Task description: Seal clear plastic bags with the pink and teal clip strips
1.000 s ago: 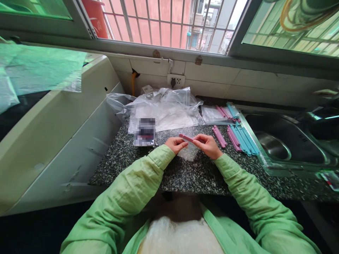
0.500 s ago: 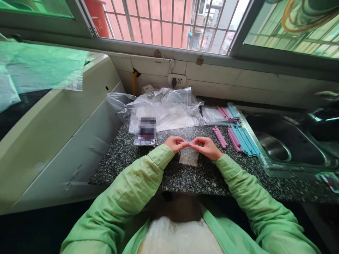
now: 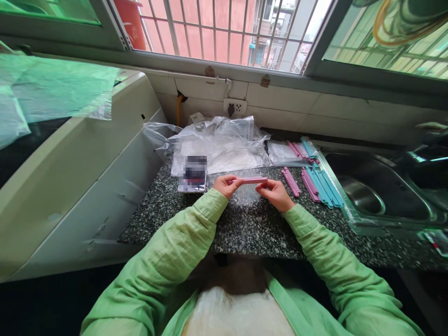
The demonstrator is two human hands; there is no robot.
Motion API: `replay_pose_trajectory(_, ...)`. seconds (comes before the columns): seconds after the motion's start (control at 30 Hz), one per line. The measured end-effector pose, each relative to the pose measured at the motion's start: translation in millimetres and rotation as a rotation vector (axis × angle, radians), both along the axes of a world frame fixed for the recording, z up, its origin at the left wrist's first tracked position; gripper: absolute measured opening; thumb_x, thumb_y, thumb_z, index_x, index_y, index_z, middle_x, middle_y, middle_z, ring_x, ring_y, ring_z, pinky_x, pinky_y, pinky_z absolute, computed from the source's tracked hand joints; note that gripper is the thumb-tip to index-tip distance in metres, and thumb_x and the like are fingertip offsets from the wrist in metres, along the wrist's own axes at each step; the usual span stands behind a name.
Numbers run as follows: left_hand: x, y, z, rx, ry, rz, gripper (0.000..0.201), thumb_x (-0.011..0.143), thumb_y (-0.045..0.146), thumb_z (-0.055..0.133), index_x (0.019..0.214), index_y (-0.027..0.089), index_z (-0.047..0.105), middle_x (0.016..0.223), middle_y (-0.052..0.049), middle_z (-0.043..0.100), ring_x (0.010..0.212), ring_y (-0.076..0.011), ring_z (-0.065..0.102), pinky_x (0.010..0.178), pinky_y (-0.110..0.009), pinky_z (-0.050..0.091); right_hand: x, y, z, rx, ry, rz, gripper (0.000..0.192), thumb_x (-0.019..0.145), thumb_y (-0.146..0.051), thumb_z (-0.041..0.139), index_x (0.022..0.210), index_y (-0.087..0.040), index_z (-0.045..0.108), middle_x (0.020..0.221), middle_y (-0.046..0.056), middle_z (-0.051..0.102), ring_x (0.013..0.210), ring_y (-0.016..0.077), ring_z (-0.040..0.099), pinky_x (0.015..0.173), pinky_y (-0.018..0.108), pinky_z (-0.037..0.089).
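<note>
My left hand and my right hand hold a pink sealing clip level between them, one at each end, just above the speckled granite counter. A small clear plastic bag hangs from the clip between my hands. Both sleeves are light green.
Loose pink clips and blue clips lie to the right, beside a steel sink. More clips rest on a flat clear bag behind. A heap of clear plastic bags and a blurred card sit at the back left.
The clip went from tilted to level and now sits slightly higher. The small bag lifted with it. My hands stayed in nearly the same place.
</note>
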State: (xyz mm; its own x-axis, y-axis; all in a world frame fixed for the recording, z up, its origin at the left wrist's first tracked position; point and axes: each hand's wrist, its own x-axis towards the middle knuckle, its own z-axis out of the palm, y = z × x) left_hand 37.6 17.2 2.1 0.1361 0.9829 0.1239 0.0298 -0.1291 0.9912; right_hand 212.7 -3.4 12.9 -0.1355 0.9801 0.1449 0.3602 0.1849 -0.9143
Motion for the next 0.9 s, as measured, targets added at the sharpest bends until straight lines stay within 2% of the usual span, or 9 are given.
replay_pose_trajectory(0.6,-0.5,-0.3,1.7,0.007,-0.019,0.053,0.04,0.056,0.051,0.061,0.058,0.012,0.059,0.042,0.005,0.038,0.04,-0.0037,0.029,0.039,-0.02,0.021,-2.9,-0.2,-3.3,-0.006,0.006,0.024,0.024,0.064,-0.038,0.06,0.064,-0.014,0.059,0.059,0.0,0.056,0.056,0.0102,0.047,0.058,0.025,0.039)
replay_pose_trajectory(0.9,-3.0,-0.7,7.7,0.011,-0.059,0.16,0.04,0.054,0.052,0.063,0.06,0.012,0.058,0.045,0.005,0.038,0.04,-0.0033,0.029,0.039,-0.019,0.022,-2.8,-1.0,-1.0,0.029,-0.081,0.053,0.021,0.068,-0.034,0.056,0.059,-0.015,0.057,0.058,0.0,0.055,0.058,0.0106,0.048,0.059,0.025,0.038)
